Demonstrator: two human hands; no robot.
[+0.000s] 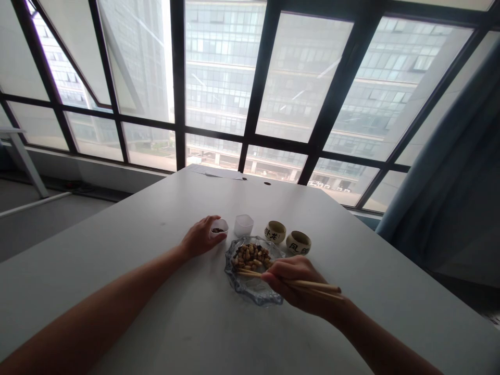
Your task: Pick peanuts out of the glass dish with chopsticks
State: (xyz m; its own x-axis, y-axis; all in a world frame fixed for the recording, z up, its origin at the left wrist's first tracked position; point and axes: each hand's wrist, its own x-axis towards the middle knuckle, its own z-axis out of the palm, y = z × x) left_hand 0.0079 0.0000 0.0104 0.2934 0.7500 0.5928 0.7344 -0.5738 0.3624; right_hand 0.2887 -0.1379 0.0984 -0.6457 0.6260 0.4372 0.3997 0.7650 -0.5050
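1. Head view, only one. From where I stand: glass bowl [255, 300] on a white table [183, 325], pale nuts [250, 254] with some dark bits heaped in its far half.
2. Right hand [295, 281]: fingers closed around wooden chopsticks [314, 285]. Tips sit inside the bowl at the near-left edge of the heap. Can't tell if they pinch a nut.
3. Left hand [202, 237]: curled around the left plastic cup [223, 224], thumb near, fingers far. Cup is on the far left of the bowl, small dark pieces [217, 230] inside.
4. Right plastic cup [244, 226] stands just beyond the bowl, untouched. Left pottery cup [275, 233] and right pottery cup [299, 244] are far right of it, mouths up.
5. Risks, my read: smooth nuts could roll out of the tips if the sticks cross or the squeeze is uneven. Raking hard could push nuts over the rim. A hard left-hand squeeze could tip or dent that light cup. Right knuckles are near the right pottery cup; a wide swing could knock it.
6. Chopsticks: long axis nearly left-right, low slant. Tips point left and slightly far; butt ends right and slightly near, past the hand.
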